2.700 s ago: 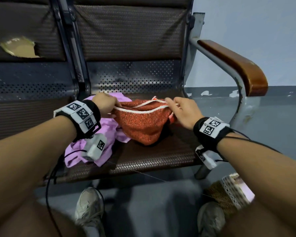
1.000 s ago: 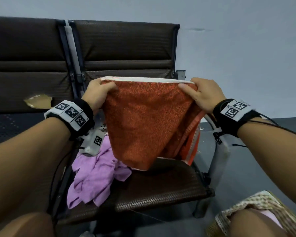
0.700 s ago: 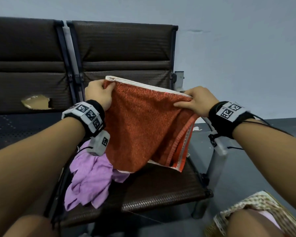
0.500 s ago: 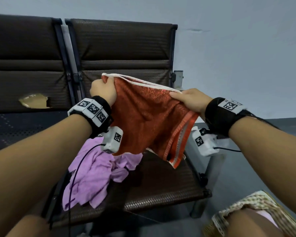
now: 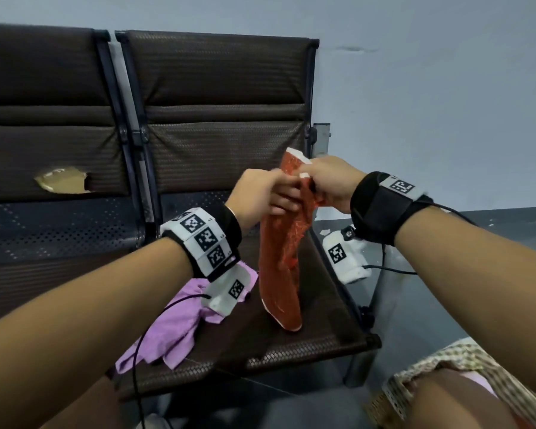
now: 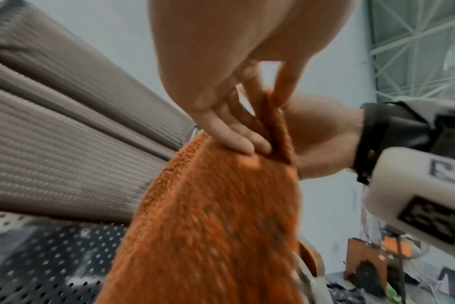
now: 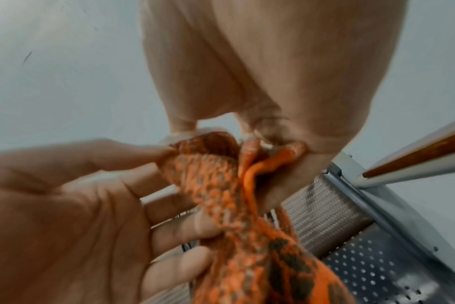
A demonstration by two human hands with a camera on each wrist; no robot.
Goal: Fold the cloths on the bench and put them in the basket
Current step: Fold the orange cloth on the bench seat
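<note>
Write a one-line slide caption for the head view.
Left hand and right hand meet at the top of the orange patterned cloth, hanging above the brown bench seat beside a crumpled purple cloth.

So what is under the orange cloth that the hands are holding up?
The orange cloth hangs from both hands over the brown bench seat, its lower end near or on it. A purple cloth lies crumpled beside it, not beneath. The seat directly behind the hanging cloth is hidden.
</note>
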